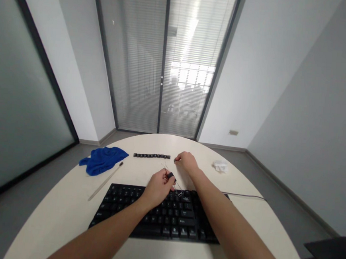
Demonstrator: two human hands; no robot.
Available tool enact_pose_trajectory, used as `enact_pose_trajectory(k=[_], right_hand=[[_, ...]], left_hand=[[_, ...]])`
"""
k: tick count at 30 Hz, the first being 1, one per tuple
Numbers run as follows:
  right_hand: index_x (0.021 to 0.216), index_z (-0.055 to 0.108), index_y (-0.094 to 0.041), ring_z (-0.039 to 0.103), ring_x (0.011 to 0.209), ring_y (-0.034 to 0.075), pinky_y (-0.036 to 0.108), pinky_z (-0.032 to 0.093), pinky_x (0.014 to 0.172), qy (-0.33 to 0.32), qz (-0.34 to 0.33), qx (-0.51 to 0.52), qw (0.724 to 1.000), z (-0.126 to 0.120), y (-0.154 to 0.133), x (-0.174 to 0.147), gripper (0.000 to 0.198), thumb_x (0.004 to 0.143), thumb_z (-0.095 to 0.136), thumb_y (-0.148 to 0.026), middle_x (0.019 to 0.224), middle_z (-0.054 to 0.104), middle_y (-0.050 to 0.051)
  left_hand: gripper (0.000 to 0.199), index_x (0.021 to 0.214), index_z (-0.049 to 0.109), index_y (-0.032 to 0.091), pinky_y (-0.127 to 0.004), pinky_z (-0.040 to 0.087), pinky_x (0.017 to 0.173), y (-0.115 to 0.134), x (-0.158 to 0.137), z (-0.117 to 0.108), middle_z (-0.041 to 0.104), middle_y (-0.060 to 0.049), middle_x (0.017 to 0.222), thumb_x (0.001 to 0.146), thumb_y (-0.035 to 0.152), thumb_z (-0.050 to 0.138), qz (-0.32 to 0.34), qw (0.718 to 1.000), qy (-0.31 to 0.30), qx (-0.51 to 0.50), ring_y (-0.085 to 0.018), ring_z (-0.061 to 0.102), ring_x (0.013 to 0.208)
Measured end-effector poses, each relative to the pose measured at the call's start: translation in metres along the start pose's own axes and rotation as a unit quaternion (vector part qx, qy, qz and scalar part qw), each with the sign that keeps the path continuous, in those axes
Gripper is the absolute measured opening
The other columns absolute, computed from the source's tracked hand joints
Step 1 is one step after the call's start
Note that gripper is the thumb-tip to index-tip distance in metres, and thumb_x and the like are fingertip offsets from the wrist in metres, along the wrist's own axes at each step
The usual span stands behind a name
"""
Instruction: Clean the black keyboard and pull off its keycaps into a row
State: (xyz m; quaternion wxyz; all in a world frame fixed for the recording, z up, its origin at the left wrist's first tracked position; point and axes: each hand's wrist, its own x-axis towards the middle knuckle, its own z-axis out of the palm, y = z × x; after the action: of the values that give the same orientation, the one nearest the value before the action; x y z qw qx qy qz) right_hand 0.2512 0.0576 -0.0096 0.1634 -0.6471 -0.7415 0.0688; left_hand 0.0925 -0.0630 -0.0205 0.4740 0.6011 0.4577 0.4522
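Observation:
My left hand (157,187) is closed around a wire keycap puller (171,177) with a dark handle, held above the top edge of the black keyboard (175,212). The puller's thin wire loops stick out on both sides of the fingers. Beyond the keyboard, my right hand (188,162) pinches a small dark keycap (175,161) at the table surface. That keycap is just right of a straight row of black keycaps (152,156), with a gap between. My forearms cover parts of the keyboard.
A crumpled blue cloth (104,160) lies at the left of the round white table (55,216). Beside it is a toothbrush-like brush (105,182) with a dark head. A crumpled white tissue (220,166) lies at the right, and a cable (245,195) runs off the right edge.

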Motion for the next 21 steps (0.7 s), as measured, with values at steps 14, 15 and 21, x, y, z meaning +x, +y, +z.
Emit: enact_pose_trajectory(k=[14,15,21], right_hand=[[0.111,0.076,-0.022,0.069,0.103,0.022,0.027,0.047,0.094,0.045,-0.037,0.048,0.997,0.019,0.001,0.006,0.027,0.087,0.062,-0.022,0.108,0.077,0.007],[0.113,0.075,-0.022,0.069,0.103,0.021,0.027,0.047,0.093,0.05,-0.035,0.053,0.997,0.019,0.0,0.006,0.029,0.087,0.062,-0.021,0.109,0.077,0.007],[0.107,0.075,-0.021,0.07,0.09,0.018,0.025,0.049,0.084,0.061,-0.014,0.092,0.994,0.024,0.004,0.006,0.024,0.086,0.065,-0.023,0.099,0.077,0.006]], left_hand=[[0.011,0.079,0.054,0.019,-0.021,0.046,0.054,0.002,0.0,-0.001,0.066,0.0,0.07,0.087,0.025,0.057,0.003,1.0,0.01,0.017,-0.014,0.067,0.06],[0.011,0.079,0.053,0.019,-0.021,0.046,0.054,0.002,0.0,0.0,0.066,0.0,0.07,0.087,0.024,0.057,0.001,1.0,0.01,0.015,-0.014,0.067,0.06],[0.012,0.078,0.054,0.018,-0.022,0.046,0.055,0.002,0.0,0.0,0.066,0.0,0.069,0.087,0.026,0.057,0.01,1.0,0.01,0.012,-0.014,0.066,0.059]])
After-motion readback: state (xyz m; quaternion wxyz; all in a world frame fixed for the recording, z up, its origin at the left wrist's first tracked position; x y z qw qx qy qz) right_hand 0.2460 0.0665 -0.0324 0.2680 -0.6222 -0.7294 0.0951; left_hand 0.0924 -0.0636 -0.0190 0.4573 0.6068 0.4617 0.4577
